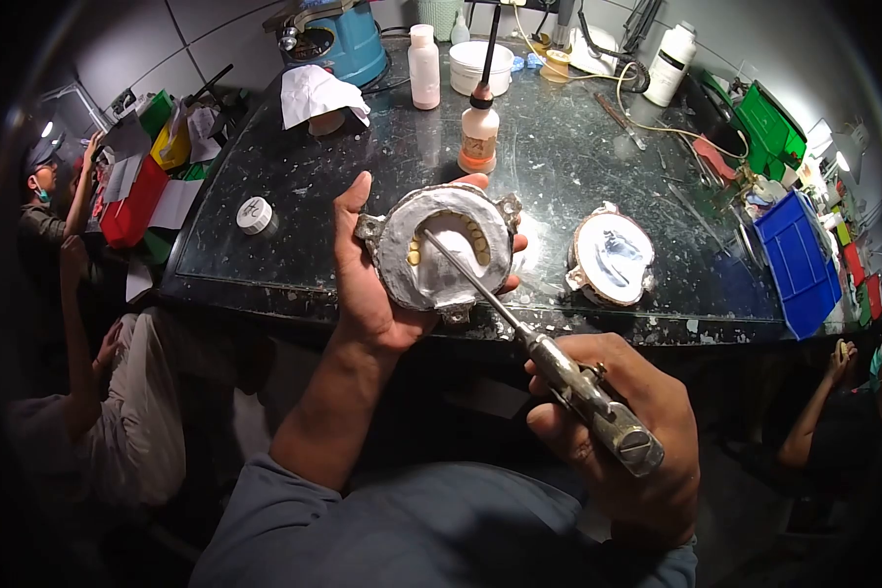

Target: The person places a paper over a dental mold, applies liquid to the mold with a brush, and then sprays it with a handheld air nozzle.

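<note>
My left hand (387,316) is closed round a round metal denture flask half (404,257), holding it above the table's front edge with its open face up. Grey-white plaster fills the flask, and a horseshoe row of yellowish teeth (476,235) is set in it around a pale middle. In my right hand (647,407) is a worn metal blow gun (570,377) with a long thin nozzle. The nozzle's tip overlaps the teeth on the left side of the arch. To the right, the other flask half (611,257) lies on the table, its pale inner face shiny.
On the dark table (294,216) are a white lid (254,215), an orange-based bottle with a brush (478,137), a pinkish bottle (424,69) and a white tub (481,69). A blue tray (797,263) stands right. People sit at the left (147,392) and far right.
</note>
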`<state>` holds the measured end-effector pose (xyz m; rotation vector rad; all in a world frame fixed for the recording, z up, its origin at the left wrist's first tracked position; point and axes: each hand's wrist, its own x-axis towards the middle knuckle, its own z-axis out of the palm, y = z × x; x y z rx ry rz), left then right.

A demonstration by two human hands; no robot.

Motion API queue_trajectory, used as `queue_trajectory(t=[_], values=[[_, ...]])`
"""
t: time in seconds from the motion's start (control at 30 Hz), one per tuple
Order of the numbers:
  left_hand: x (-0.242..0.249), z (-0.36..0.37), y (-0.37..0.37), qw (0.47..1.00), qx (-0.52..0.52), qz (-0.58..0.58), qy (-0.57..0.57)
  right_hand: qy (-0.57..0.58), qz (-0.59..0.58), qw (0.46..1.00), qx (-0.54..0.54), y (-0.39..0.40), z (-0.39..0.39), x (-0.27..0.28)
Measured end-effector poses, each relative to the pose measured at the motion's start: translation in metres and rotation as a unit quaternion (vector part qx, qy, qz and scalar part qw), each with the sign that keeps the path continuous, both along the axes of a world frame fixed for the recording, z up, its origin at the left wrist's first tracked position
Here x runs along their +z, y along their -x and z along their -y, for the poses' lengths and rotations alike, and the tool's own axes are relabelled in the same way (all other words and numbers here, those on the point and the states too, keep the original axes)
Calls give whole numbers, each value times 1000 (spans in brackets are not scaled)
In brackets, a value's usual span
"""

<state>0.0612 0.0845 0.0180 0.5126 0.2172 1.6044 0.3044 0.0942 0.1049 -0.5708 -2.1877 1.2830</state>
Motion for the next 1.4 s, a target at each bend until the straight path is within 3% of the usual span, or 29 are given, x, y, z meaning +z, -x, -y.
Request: queue_trajectory(t=[0.4, 0.47, 0.57, 1.4], values=[[1, 0, -1, 1000, -5, 22, 4, 37, 12, 999, 18, -7, 1, 5], [1, 0, -1, 1000, -1, 15, 7, 84, 26, 996, 14, -8, 3, 6], [0, 0, 0, 1000, 1, 3, 10, 38, 23, 999, 25, -9, 0, 4], [0, 0, 0, 1000, 12, -21, 13, 38, -3, 999, -4, -8, -3, 6]])
